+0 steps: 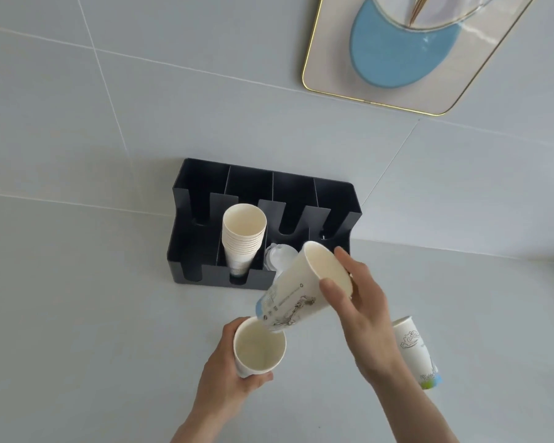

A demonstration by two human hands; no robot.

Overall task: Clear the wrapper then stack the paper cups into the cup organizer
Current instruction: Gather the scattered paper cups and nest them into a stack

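Note:
A black cup organizer (339, 199) with four slots stands on the grey counter against the wall. A stack of white paper cups (243, 238) leans in its second slot from the left. My left hand (227, 372) grips one upright paper cup (258, 346) in front of the organizer. My right hand (362, 305) holds a second paper cup (295, 292) tilted, its base just over the rim of the left cup. Another paper cup (418, 350) lies on the counter behind my right wrist. No wrapper is in view.
Clear plastic lids (279, 255) sit in the organizer's third slot. A gold-rimmed tray (333, 84) with a blue coaster (394, 55) and a glass vessel (429, 11) appears at the upper right. The left and right slots hold nothing visible.

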